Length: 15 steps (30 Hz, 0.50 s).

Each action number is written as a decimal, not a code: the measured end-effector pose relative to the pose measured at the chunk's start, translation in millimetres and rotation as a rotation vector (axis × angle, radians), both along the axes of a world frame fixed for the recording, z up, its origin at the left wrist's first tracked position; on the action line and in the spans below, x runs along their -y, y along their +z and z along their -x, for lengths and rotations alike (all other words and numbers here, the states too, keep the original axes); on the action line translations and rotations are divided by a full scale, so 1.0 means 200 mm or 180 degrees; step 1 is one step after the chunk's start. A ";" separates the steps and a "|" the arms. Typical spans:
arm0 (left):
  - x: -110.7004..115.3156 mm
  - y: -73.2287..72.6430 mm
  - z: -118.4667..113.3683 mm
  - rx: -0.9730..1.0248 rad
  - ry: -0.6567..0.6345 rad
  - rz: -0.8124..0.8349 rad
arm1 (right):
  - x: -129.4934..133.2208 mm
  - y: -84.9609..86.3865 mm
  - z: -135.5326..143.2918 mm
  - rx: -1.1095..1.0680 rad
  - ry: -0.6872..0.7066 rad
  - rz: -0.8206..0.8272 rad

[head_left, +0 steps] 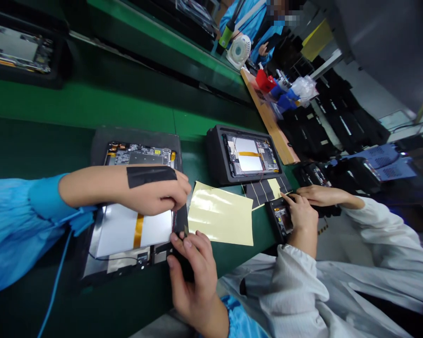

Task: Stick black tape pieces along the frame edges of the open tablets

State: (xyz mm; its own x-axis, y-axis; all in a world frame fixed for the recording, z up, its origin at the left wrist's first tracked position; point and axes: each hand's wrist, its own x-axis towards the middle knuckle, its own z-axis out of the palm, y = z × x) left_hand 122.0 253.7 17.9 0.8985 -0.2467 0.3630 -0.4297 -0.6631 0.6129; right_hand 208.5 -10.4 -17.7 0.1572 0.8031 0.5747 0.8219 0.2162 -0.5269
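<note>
An opened tablet (155, 225) lies in a dark foam tray (137, 134), its white battery, orange ribbon strip and circuit board showing. My left hand (158, 190) reaches across it, fingers curled down at its right side; a strip of black tape (148, 176) is stuck on the back of that hand. What the curled fingers hold, if anything, is hidden. My right hand (197, 277) is at the tablet's lower right edge, thumb and fingers bent together. A small dark piece (186, 231) shows by its fingertips; I cannot make out what it is.
A yellow backing sheet (222, 213) lies to the right. Beyond are black tape strips (259, 192) and another opened tablet (250, 155) in a foam tray. A co-worker's hands (303, 213) work on a small device at right. A blue cord (56, 286) hangs from my left sleeve.
</note>
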 end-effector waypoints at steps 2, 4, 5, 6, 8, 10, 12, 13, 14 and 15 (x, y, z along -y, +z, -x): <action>-0.03 -0.01 0.01 -0.0156 0.0068 0.0038 | 0.00 0.00 0.00 0.0021 0.0015 0.0006; -0.06 -0.01 0.00 -0.0190 0.0118 0.0089 | 0.00 0.00 0.00 0.0043 0.0030 0.0021; -0.07 -0.02 0.00 -0.0187 0.0140 0.0090 | 0.00 0.00 0.00 0.0038 0.0038 0.0019; -0.09 -0.02 -0.01 -0.0197 0.0158 0.0080 | -0.01 0.00 0.00 0.0016 0.0050 0.0009; -0.11 -0.02 -0.02 -0.0261 0.0164 0.0030 | -0.01 0.01 0.00 -0.0048 0.0077 -0.0018; -0.12 -0.02 -0.02 -0.0214 0.0182 -0.0033 | -0.02 0.01 0.00 -0.0114 0.0115 -0.0036; -0.12 -0.04 -0.02 -0.0017 0.0301 -0.0135 | -0.02 0.01 0.00 -0.0156 0.0153 -0.0039; -0.12 -0.05 -0.02 0.0108 0.0411 -0.0215 | -0.02 0.01 0.00 -0.0170 0.0175 -0.0033; -0.11 -0.07 -0.02 0.0232 0.0540 -0.0309 | -0.02 0.01 0.00 -0.0182 0.0200 -0.0017; -0.11 -0.08 -0.02 0.0330 0.0675 -0.0414 | -0.02 0.01 0.00 -0.0193 0.0224 0.0009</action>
State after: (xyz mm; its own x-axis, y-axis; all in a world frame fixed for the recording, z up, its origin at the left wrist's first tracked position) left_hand 125.9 274.7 1.6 0.8948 -0.1074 0.4333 -0.3287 -0.8153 0.4767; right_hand 209.3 -7.3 -15.0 0.1348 0.8150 0.5636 0.7714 0.2707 -0.5759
